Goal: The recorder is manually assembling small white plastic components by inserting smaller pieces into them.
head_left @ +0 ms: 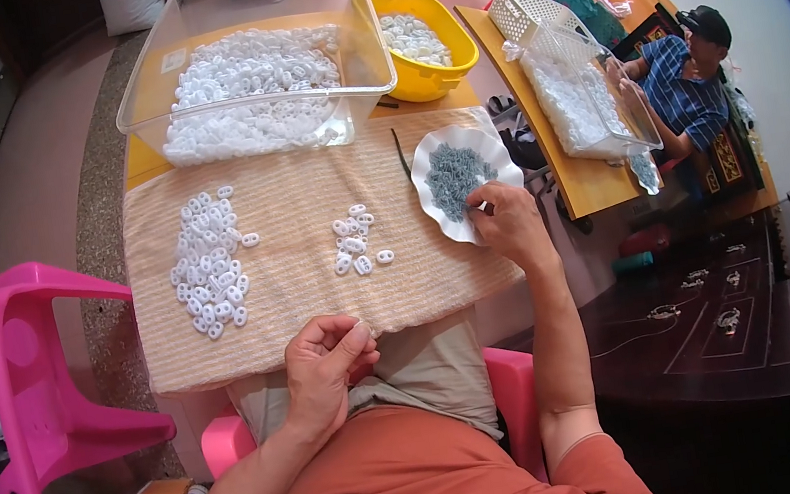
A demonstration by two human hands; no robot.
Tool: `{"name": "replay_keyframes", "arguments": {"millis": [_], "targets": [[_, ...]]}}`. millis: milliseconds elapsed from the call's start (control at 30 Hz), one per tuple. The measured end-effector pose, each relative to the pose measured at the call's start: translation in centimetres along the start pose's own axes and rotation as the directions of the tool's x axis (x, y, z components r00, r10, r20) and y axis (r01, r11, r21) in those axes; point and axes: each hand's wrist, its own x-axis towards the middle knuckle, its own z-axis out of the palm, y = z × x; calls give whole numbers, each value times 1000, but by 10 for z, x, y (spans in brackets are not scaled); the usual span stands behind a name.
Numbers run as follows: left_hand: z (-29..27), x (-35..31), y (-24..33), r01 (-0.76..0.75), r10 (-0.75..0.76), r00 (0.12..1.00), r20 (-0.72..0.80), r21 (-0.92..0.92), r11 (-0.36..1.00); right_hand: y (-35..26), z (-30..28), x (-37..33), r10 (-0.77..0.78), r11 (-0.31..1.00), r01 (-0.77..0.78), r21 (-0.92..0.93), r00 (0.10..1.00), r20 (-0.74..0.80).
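My left hand (328,362) is held over my lap at the cloth's front edge, thumb and fingers pinched together. A whitish speck shows at its fingertips, too small to name. My right hand (511,221) reaches over the near right rim of a white scalloped plate (445,227), fingers drawn together beside a heap of small grey pieces (456,176). What those fingers hold, if anything, is hidden. Between my hands, on the cloth, lies a small group of white oval pieces with two holes (354,243). A larger pile of them (209,273) is spread at the left.
A striped towel (278,203) covers the table. At its back stand a clear plastic bin (373,88) of white pieces and a yellow basin (447,78). A pink chair (58,365) is at left. Another person (685,85) works at a side table (573,186) on the right.
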Motion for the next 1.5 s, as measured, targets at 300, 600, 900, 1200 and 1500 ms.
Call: {"name": "replay_keyframes", "arguments": {"millis": [300, 600, 900, 1200, 1500], "targets": [[0, 0, -2, -11, 11, 1000, 10, -13, 1000, 7, 4, -1, -15, 998, 16, -65, 1000, 28], [1, 0, 0, -3, 3, 1000, 4, -1, 1000, 1, -5, -2, 56, 990, -41, -137, 993, 108], [0, 0, -1, -19, 19, 1000, -3, -9, 1000, -2, -9, 4, 77, 989, -48, -142, 974, 211], [0, -1, 0, -15, 15, 1000, 5, -8, 1000, -2, -11, 7, 86, 988, -55, -142, 972, 217], [0, -1, 2, -25, 26, 1000, 12, -28, 999, -4, -15, 25, 106, 979, -30, -204, 921, 374]]}}
